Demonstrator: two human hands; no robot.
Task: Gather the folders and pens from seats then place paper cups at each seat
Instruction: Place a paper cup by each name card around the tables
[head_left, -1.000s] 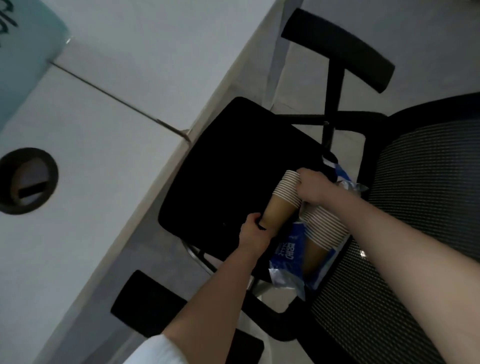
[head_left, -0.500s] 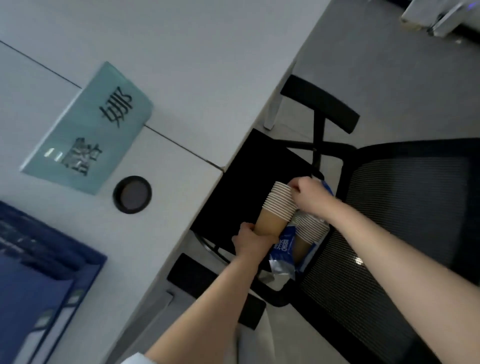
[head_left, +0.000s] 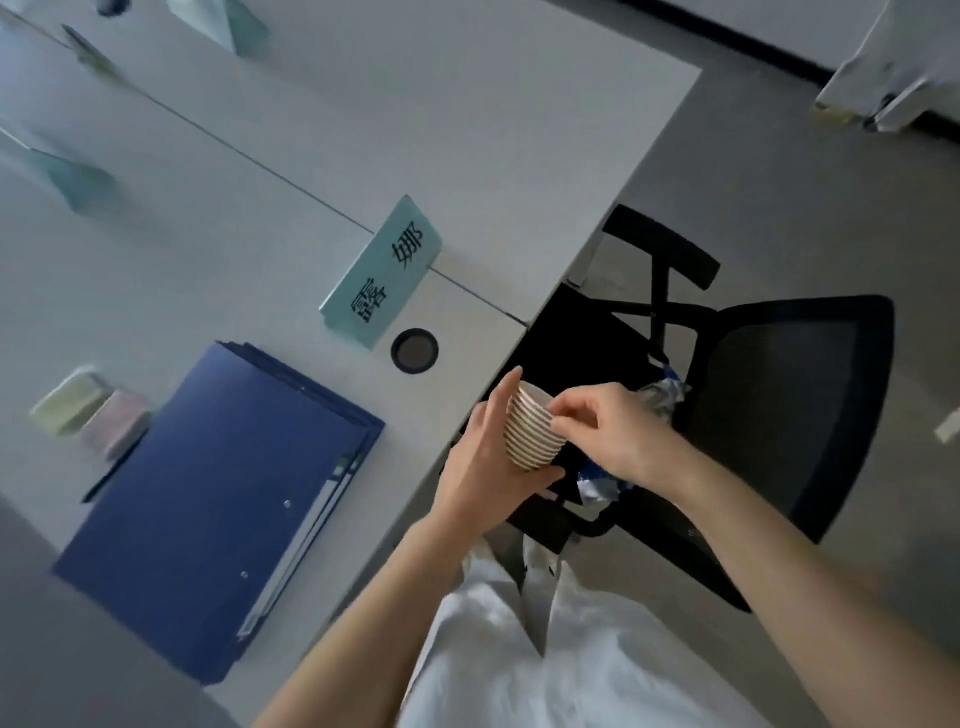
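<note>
In the head view, a stack of paper cups (head_left: 532, 434) sits at the centre of the frame, just off the counter (head_left: 467, 135) edge and above the black seat of an office chair (head_left: 779, 415). The left hand (head_left: 488, 467) holds the stack from below and from the side, its fingers curled round the lower cups and one finger lying straight along the stack's left side. The right hand (head_left: 608, 431) comes in from the right, and its fingertips (head_left: 558, 415) pinch the rim of the top cup. The stack tilts, its open mouth facing the upper right.

Behind the right hand, on the chair seat, lies a crumpled blue and silver plastic wrapper (head_left: 660, 395), with another part of it showing under the wrist at the seat's lower edge.

On the counter in the lower left of the frame lies a pile of dark blue folders (head_left: 218, 499), flat and stacked one on another. Left of the pile sit two pale sticky-note pads (head_left: 93, 410), one greenish and one pinkish, touching each other. A dark pen (head_left: 111, 475) lies beside the folders' left edge. Above the folders stands a teal name card (head_left: 382, 270) with black characters, and just beside it a round black cable grommet (head_left: 414, 350) is set in the counter. More teal cards show blurred in the upper left. White trousers (head_left: 545, 665) fill the bottom middle.
</note>
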